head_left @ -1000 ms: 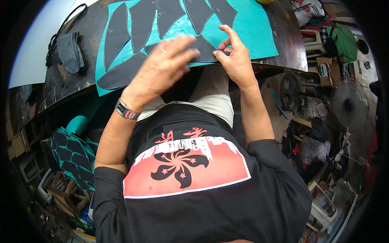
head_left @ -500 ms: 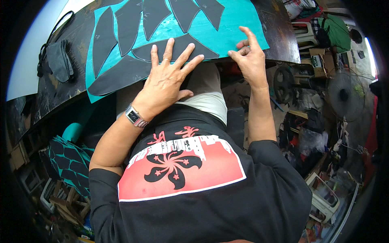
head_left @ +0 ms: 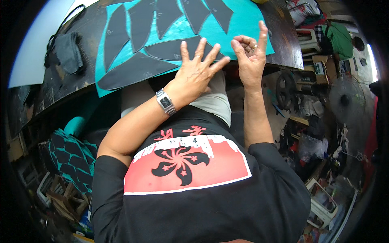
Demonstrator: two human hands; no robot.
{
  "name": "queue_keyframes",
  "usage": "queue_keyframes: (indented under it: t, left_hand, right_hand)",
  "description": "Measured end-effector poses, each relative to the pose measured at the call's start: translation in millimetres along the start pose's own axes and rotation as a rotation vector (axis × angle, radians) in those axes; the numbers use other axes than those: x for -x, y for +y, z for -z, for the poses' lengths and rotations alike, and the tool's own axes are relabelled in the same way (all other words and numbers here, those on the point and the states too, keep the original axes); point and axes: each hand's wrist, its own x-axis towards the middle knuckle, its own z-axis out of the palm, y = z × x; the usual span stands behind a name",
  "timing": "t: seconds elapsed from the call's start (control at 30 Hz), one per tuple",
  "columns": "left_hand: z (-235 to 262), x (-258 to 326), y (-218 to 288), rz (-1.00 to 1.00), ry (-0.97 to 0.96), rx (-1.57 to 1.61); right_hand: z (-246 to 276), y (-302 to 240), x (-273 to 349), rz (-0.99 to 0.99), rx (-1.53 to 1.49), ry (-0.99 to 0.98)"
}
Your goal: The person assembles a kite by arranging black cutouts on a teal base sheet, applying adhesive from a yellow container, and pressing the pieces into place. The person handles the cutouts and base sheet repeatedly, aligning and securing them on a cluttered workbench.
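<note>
My left hand point(head_left: 197, 75) has its fingers spread, fingertips over the near edge of a dark grey curved piece point(head_left: 172, 49). A metal watch point(head_left: 165, 101) is on that wrist. My right hand point(head_left: 250, 60) is at the near right edge of a turquoise sheet point(head_left: 246, 38), its index finger pointing up, thumb apart and other fingers curled in. I see nothing held in it. Left of my left hand lies a long leaf-shaped dark piece point(head_left: 137, 71). Several more dark pieces with chalk-like marks, such as a pointed piece point(head_left: 114, 36), lie farther back on the sheet.
The sheet lies on a worn dark table point(head_left: 279, 28). A grey cloth item with a black strap point(head_left: 69, 52) lies at the left. Below left is a stack of turquoise-and-dark sheets point(head_left: 71, 160). At the right stand a fan point(head_left: 344, 100) and a white plastic stool point(head_left: 323, 202).
My left hand has shifted right along the sheet's near edge, its fingers still spread. My right index finger has straightened upward. The whole view has moved slightly.
</note>
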Motion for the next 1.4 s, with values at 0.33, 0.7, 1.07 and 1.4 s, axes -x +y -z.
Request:
queue_keyframes:
  t: [0.33,0.7,1.07,1.4]
  left_hand:
    - [23,93,-69,0.279,0.183,0.065]
    - [53,155,-126,0.589,0.867,0.356]
    - [52,220,-196,0.787,1.304,0.8]
    - [55,192,-228,0.76,1.133,0.785]
  right_hand:
    - [-43,-8,14,0.281,0.461,-0.411]
    - [-150,-70,-16,0.319,0.019,-0.598]
    - [-396,-98,-23,0.604,0.442,-0.649]
    - [-399,-87,-40,0.325,0.317,-0.631]
